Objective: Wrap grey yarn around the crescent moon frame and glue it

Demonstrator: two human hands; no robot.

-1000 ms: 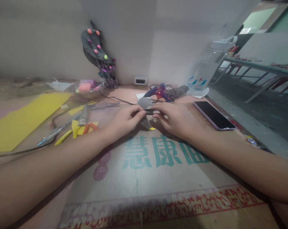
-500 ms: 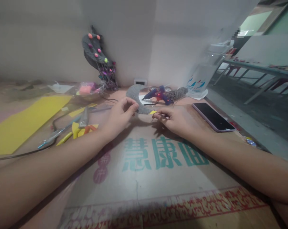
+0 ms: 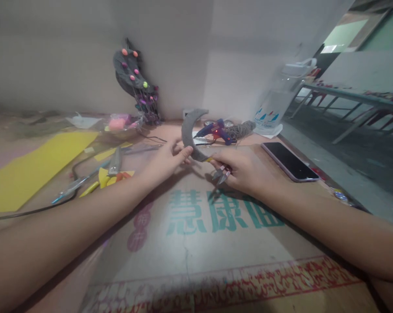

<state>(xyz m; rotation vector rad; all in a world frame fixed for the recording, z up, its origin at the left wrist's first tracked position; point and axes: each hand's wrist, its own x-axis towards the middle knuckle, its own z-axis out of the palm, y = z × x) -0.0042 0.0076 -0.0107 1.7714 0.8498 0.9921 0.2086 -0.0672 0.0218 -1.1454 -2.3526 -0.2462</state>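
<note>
A grey yarn-wrapped crescent [image 3: 190, 130] is raised above the cardboard between my hands, its lower tip showing yellow. My left hand [image 3: 174, 157] is closed on its outer left edge, thumb in front and fingers behind. With thumb and forefinger my right hand [image 3: 237, 167] pinches the yellow lower tip. Curled in that same hand is a small pair of pointed metal snips [image 3: 221, 174], blades toward the lower left; their exact kind is hard to make out. Right behind the crescent lies a blue glue gun [image 3: 216, 129] with a red light on.
A finished crescent with pompoms [image 3: 127, 71] leans on the wall. Grey yarn [image 3: 243, 130], a water bottle [image 3: 271, 104] and a phone [image 3: 290, 161] are on the right. Yellow sheet [image 3: 40, 169], box cutter [image 3: 115, 161] and a black cable lie left. Printed cardboard [image 3: 183, 256] covers the front.
The crescent has turned more upright and narrower to view. My right hand has rolled, bringing the metal snips into sight. My left hand has shifted slightly down along the crescent.
</note>
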